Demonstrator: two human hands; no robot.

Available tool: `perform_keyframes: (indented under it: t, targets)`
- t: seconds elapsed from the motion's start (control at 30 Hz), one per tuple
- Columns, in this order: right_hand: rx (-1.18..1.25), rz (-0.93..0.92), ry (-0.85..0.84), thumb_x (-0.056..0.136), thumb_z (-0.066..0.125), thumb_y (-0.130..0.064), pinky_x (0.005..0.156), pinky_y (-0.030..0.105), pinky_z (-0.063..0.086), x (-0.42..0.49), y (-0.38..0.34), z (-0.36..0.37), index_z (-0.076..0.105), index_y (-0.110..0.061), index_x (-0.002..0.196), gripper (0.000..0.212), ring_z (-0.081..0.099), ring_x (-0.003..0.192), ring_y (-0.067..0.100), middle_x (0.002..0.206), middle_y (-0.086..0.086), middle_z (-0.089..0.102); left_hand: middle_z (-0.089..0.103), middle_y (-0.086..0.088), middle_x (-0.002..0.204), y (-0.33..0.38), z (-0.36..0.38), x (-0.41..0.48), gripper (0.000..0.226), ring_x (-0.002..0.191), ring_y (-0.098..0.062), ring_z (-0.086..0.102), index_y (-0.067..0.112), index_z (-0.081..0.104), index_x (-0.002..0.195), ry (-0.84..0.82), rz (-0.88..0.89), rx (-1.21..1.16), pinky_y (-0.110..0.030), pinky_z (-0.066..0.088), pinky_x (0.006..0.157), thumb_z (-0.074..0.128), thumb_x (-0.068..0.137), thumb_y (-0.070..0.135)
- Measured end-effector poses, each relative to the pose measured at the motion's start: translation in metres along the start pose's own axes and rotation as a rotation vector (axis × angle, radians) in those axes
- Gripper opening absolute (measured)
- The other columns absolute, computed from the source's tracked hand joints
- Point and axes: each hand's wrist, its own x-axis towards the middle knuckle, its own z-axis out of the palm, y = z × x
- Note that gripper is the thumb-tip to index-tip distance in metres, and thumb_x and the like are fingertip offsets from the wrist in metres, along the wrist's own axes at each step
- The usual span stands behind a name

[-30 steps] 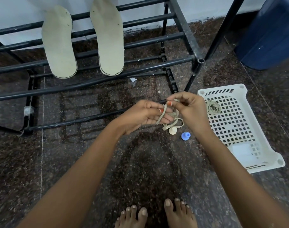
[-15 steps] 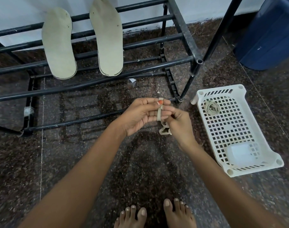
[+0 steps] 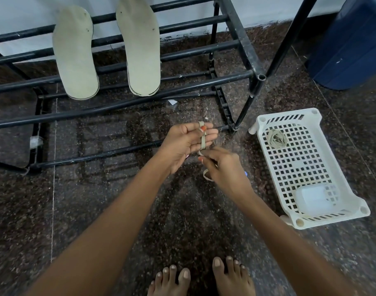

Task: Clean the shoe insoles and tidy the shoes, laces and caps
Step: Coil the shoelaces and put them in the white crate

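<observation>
Two bare hands of ours meet over open, dark speckled floor (image 3: 97, 210), between a black rack (image 3: 242, 39) ahead and a white basket (image 3: 332, 218) at right. Our left hand (image 3: 189, 144), palm up, thumb-pins a beige lace (image 3: 203, 139) looped round its nearly straight fingers. Our right hand (image 3: 223, 167) pinches the lace lower down. A left insole (image 3: 75, 56) and a right insole (image 3: 143, 50) lie across the rack's bars. The basket holds a coiled lace (image 3: 276, 138) and a pale item (image 3: 313, 198), too blurred to identify.

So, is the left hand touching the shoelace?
Touching. The head view shows the shoelace looped round the fingers of the left hand, thumb pressing it.
</observation>
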Motion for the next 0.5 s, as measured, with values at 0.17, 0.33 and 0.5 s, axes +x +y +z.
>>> perform_keyframes:
  t: [0.17, 0.33, 0.5]
  targets:
    - [-0.060, 0.001, 0.040, 0.076, 0.068, -0.001, 0.066, 0.024, 0.040, 0.004, 0.004, -0.009, 0.072, -0.009, 0.089, 0.016, 0.061, 0.079, 0.026, 0.088, 0.007, 0.071, 0.067, -0.013, 0.098, -0.001, 0.000, -0.001, 0.019, 0.077, -0.006, 0.068, -0.001, 0.061, 0.107, 0.005, 0.005, 0.225, -0.022, 0.056, 0.078, 0.046, 0.095, 0.003]
    - [0.060, 0.051, 0.108, 0.074, 0.069, 0.002, 0.071, 0.009, 0.043, 0.012, 0.005, -0.018, 0.072, -0.007, 0.084, 0.014, 0.058, 0.076, 0.010, 0.084, 0.002, 0.068, 0.065, -0.020, 0.097, -0.004, -0.002, -0.002, 0.019, 0.085, -0.023, 0.059, 0.003, 0.066, 0.099, -0.037, -0.029, 0.494, -0.041, 0.051, 0.086, 0.048, 0.095, 0.003]
    - [0.218, 0.135, 0.102, 0.078, 0.065, 0.001, 0.066, 0.006, 0.041, 0.021, 0.005, -0.029, 0.070, -0.013, 0.079, 0.014, 0.057, 0.072, -0.003, 0.076, -0.012, 0.062, 0.069, -0.017, 0.097, -0.001, -0.004, -0.005, 0.023, 0.073, -0.007, 0.070, -0.008, 0.059, 0.109, -0.183, -0.145, 0.382, -0.020, 0.055, 0.077, 0.042, 0.096, -0.001]
